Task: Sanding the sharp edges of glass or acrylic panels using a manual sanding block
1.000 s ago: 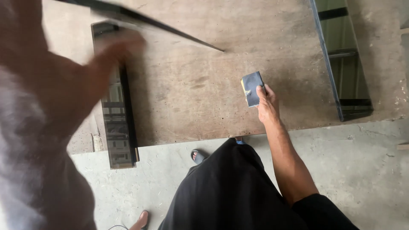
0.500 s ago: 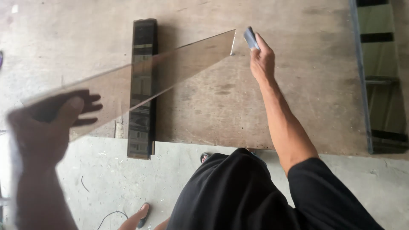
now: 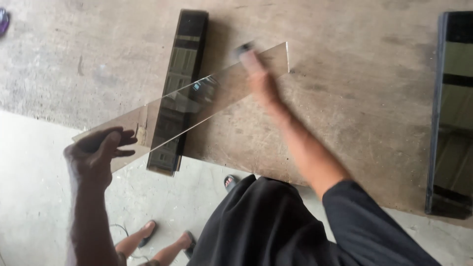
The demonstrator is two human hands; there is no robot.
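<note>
A long clear glass strip (image 3: 197, 101) slants above the brown worktable (image 3: 345, 98), from lower left to upper right. My left hand (image 3: 96, 152) grips its lower left end, thumb underneath. My right hand (image 3: 256, 69) is blurred and lies on the strip near its upper right end, with a small dark block (image 3: 243, 49) at its fingertips. Beneath the strip a stack of dark glass strips (image 3: 180, 88) lies on the table, running away from me.
Another dark glass pane (image 3: 451, 118) lies along the table's right side. The table's front edge (image 3: 207, 160) crosses in front of me; below it is grey floor. Feet in sandals (image 3: 167, 236) stand there, and a purple thing (image 3: 3, 20) lies far left.
The glass strip has come lower and nearer the table. My right hand has slid from the strip's top corner down onto its face, and is now blurred by motion.
</note>
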